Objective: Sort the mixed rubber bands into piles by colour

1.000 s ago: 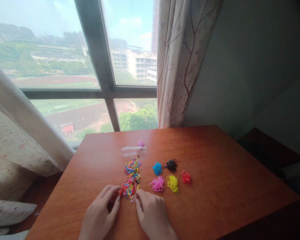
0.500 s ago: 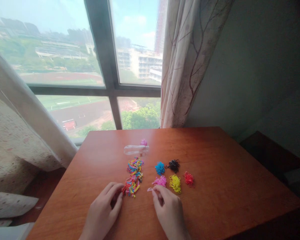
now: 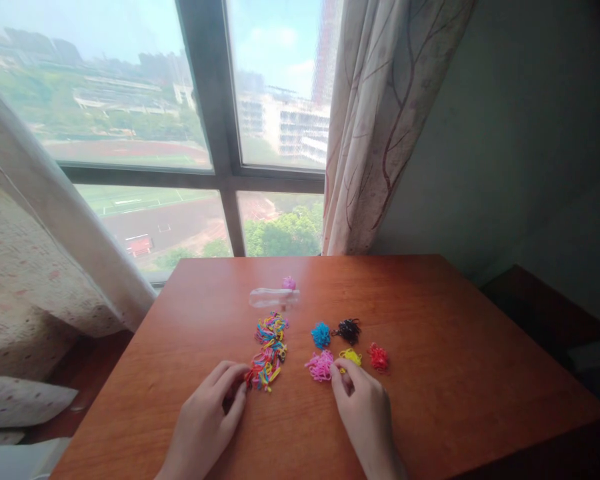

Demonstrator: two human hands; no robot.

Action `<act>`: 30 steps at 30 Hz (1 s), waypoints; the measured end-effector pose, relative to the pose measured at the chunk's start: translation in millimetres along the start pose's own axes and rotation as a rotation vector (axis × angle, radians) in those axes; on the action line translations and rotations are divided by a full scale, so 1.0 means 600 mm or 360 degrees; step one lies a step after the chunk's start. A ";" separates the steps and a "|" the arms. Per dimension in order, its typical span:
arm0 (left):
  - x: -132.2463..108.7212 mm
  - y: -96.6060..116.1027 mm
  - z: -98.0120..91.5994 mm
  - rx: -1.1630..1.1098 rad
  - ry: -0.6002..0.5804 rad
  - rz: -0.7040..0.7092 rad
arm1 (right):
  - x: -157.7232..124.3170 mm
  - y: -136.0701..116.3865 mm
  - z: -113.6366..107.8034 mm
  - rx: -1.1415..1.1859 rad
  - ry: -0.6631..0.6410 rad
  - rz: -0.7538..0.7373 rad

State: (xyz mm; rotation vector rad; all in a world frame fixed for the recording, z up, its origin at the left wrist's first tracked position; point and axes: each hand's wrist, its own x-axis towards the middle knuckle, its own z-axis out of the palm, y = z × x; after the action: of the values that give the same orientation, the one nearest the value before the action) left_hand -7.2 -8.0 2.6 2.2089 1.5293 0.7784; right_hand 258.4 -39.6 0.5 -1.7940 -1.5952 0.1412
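My left hand (image 3: 213, 410) rests at the left edge of a mixed heap of coloured rubber bands (image 3: 269, 357), thumb and forefinger closed on a red rubber band (image 3: 249, 379). My right hand (image 3: 365, 403) is over the table, its fingertips pinched between a pink pile of rubber bands (image 3: 319, 367) and a yellow pile (image 3: 351, 357), partly covering the yellow one. What those fingertips hold, if anything, is hidden. Behind them lie a blue pile (image 3: 321, 335) and a black pile (image 3: 349, 331). Farther right sits a red pile (image 3: 379, 358).
A clear plastic bag or sleeve (image 3: 267, 297) lies toward the back of the wooden table (image 3: 455, 400), beside a small purple bundle (image 3: 289, 283). The window (image 3: 225, 177) and curtains (image 3: 365, 133) stand beyond the table's far edge.
My right hand has moved right from in front of the pink pile to the yellow one. The loose pink band at its fingertips no longer shows there. My left hand stays at the mixed heap.
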 end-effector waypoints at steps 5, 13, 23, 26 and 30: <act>0.000 0.002 0.000 0.0000 -0.0010 -0.0004 | -0.018 -0.014 0.006 0.0185 -0.0062 -0.0059; -0.004 -0.001 0.003 0.0044 -0.0010 -0.0002 | -0.052 -0.048 0.045 0.0245 -0.0301 -0.0303; -0.001 0.006 0.005 0.0217 0.0060 -0.0019 | -0.051 -0.051 0.039 0.0271 -0.0394 -0.0276; -0.002 0.008 0.003 0.0207 0.0040 0.0030 | -0.051 -0.052 0.039 0.0264 -0.0394 -0.0271; -0.004 0.006 0.001 0.0119 0.0053 0.0067 | -0.050 -0.052 0.039 0.0240 -0.0378 -0.0284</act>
State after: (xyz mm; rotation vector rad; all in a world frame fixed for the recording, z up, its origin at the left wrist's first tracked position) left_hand -4.5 -11.4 3.6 2.2995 1.5564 0.7869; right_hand 213.6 -57.5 -9.7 -1.5564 -1.8505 0.3926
